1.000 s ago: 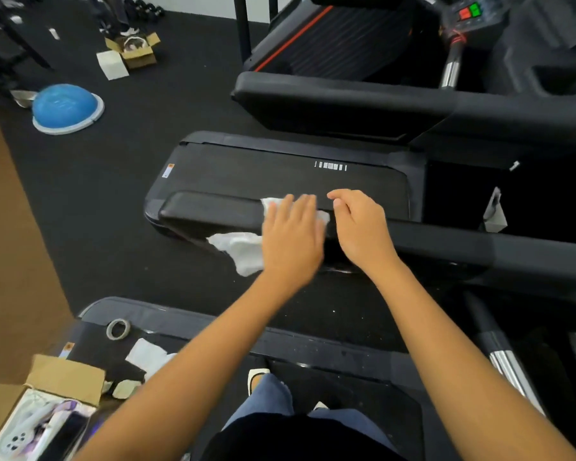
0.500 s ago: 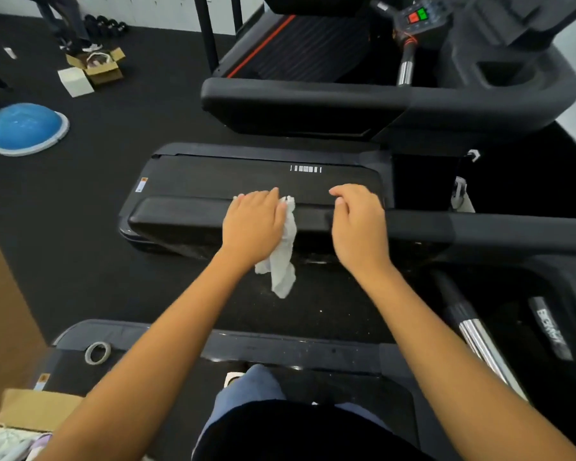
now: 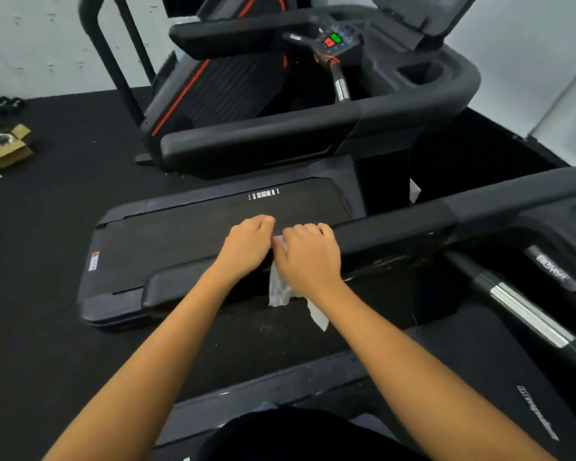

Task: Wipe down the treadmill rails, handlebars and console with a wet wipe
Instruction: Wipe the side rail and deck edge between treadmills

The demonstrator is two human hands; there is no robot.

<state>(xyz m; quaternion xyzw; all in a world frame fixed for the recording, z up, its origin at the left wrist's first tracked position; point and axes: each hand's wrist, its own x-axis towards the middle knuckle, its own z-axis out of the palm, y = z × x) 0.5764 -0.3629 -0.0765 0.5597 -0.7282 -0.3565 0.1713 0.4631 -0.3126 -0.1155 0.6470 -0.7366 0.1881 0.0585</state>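
**Right grip** (image 3: 308, 261): yours. The fingers are curled down over the top of the black side rail (image 3: 396, 237) and clamp the wet wipe (image 3: 280, 289) against it.

**Left grip** (image 3: 246, 247): sits just beside the right one. Its fingers are curled over the far edge of the same rail. You cannot tell whether it also pinches the wipe.

**Wet wipe:** white and crumpled, caught on the rail between your two grips. One fold hangs down the rail's near face, and a second tail shows lower, under your right forearm.

**Side rail:** runs from lower left up toward the right, with pale scuff marks on its near face.

**Neighbouring treadmill belt** (image 3: 180, 234): beyond the rail, dark, with a white bar marking (image 3: 263, 194) and an orange label (image 3: 94, 261).

**Further machine** (image 3: 263, 138): black, with a console (image 3: 333, 39) that carries red and green buttons. A chrome post (image 3: 341, 88) stands below the console.

**Chrome handlebar** (image 3: 526, 311): at your right, slanted, well apart from both grips.

**Floor** (image 3: 40, 201): black. An open cardboard box (image 3: 7, 148) lies at the far left.
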